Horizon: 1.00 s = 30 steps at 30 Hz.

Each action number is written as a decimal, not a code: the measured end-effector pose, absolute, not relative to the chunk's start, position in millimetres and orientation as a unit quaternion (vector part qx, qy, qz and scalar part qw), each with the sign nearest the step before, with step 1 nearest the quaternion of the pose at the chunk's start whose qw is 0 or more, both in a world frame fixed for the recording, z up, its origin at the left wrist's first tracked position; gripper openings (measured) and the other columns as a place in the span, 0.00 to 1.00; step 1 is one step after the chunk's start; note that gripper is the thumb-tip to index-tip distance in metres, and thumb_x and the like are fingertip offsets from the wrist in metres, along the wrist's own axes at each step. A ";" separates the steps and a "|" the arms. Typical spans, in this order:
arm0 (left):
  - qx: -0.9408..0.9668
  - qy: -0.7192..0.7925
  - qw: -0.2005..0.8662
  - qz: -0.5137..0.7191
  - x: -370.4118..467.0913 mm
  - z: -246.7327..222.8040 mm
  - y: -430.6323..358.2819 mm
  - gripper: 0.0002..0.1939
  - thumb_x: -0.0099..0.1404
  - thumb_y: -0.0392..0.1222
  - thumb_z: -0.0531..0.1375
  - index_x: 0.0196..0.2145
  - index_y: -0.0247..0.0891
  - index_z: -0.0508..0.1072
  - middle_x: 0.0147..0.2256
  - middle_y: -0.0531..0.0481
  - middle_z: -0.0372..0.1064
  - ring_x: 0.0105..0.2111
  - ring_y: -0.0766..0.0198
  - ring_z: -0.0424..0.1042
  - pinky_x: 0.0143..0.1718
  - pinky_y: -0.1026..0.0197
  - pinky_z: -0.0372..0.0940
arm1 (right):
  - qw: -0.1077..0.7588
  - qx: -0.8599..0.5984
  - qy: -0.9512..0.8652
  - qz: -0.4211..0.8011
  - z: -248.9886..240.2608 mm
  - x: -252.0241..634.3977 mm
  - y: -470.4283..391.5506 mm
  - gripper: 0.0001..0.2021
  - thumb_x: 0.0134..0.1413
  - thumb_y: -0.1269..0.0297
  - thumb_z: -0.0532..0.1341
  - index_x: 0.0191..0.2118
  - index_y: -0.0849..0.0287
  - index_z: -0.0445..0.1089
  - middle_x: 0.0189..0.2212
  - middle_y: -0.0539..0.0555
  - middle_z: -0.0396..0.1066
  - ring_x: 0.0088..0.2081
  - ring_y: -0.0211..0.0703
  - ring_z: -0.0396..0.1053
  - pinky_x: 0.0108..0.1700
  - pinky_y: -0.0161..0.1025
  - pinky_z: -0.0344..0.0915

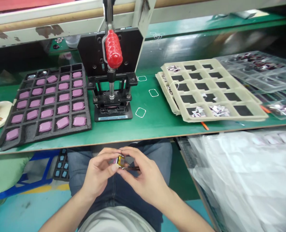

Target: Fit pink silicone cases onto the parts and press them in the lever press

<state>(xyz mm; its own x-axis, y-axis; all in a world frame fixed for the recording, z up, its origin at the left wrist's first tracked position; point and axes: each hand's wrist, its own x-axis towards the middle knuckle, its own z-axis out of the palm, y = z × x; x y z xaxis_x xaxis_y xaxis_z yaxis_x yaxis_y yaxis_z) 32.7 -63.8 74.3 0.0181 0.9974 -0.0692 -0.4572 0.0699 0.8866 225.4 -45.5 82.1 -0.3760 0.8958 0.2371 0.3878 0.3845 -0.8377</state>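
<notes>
Small part (120,160) is between both hands, above the lap, just off the near bench edge; clock dirs below run from it. L hand (98,170), at 8 o'clock, pinches it btwn thumb & fingers; purple shows that side, shiny yellow toward R. R hand (145,172), at 4 o'clock, has fingers curled in to the part's R side, w/ a thin dark tool (133,168) gripped btwn thumb & fingers, pointing at approx 4; can't tell exact type, poss. tweezers.

Handling, my guess: part is v. light, stiff shell, smooth so a bit slippery; yellow bit looks like thin film, prob. fragile & easily creased. Best hold = outer edges, thumb vs. fingertips, light squeeze, off the yellow face. Tool prob. stiff; hold mid-shank, mind the tip re: scratches.

Around: hand press (112,111) w/ red grip (113,50) at 12; black foam tray (29,132) of purple pieces (63,122) at 10; white rings (153,92) loose on bench (143,127) at 1; cream tray (230,118) w/ small bits at 2; clear plastic sheeting (241,170) at 3.
</notes>
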 end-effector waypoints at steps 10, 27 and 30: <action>0.383 0.458 0.617 0.514 28.5 61.0 -83.9 0.13 0.64 0.44 0.78 0.45 0.43 0.87 0.58 0.37 0.70 0.57 0.43 0.74 0.55 0.55 0.78 | 0.427 -0.427 -0.667 0.436 82.6 220.2 -79.9 0.24 0.67 0.65 0.68 0.66 0.52 0.68 0.59 0.53 0.78 0.53 0.43 0.81 0.57 0.36 0.76; 0.260 0.498 0.765 0.316 65.8 61.8 -73.4 0.33 0.47 0.56 0.86 0.46 0.39 0.85 0.56 0.36 0.75 0.54 0.34 0.77 0.44 0.53 0.83 | 0.041 -0.969 -0.213 0.116 71.0 661.5 -151.3 0.19 0.63 0.57 0.71 0.53 0.66 0.81 0.49 0.66 0.79 0.50 0.55 0.75 0.54 0.48 0.68; 0.266 0.493 0.755 0.342 73.3 69.1 -75.7 0.31 0.53 0.57 0.84 0.48 0.39 0.84 0.58 0.37 0.74 0.55 0.37 0.76 0.44 0.56 0.82 | 0.040 -0.963 -0.235 0.123 63.0 672.2 -157.1 0.18 0.60 0.58 0.73 0.51 0.65 0.81 0.44 0.62 0.80 0.44 0.48 0.75 0.47 0.41 0.65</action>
